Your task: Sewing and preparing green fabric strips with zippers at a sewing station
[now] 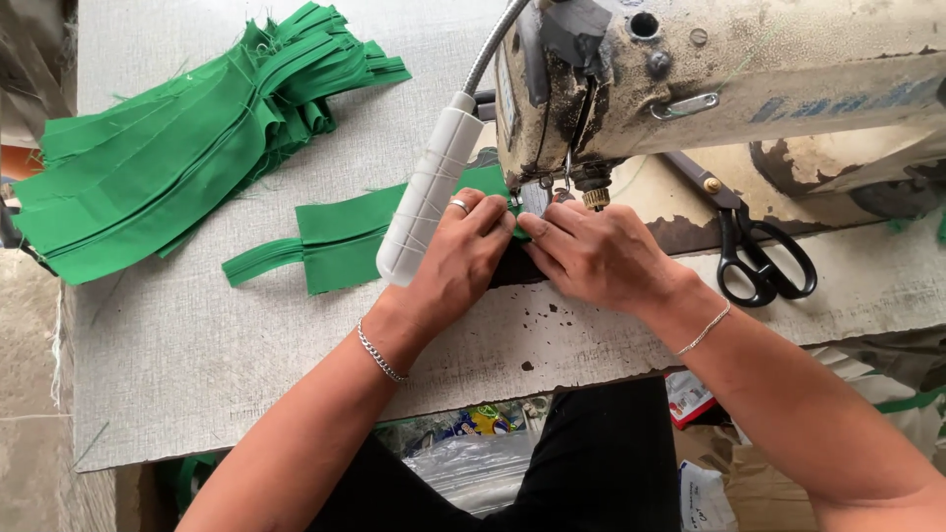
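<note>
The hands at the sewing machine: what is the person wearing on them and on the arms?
Both forearms are bare, with no sleeves in view. The left hand has a silver ring on one finger and a silver chain bracelet at the wrist. The right hand has a thin, pale bracelet at the wrist.

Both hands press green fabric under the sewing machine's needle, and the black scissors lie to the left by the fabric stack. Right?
Not quite. In the head view the scissors lie to the right, beside the sewing machine, away from the fabric stack. The left hand and right hand do press the green fabric.

Green fabric (345, 236), black scissors (761, 258)
</note>
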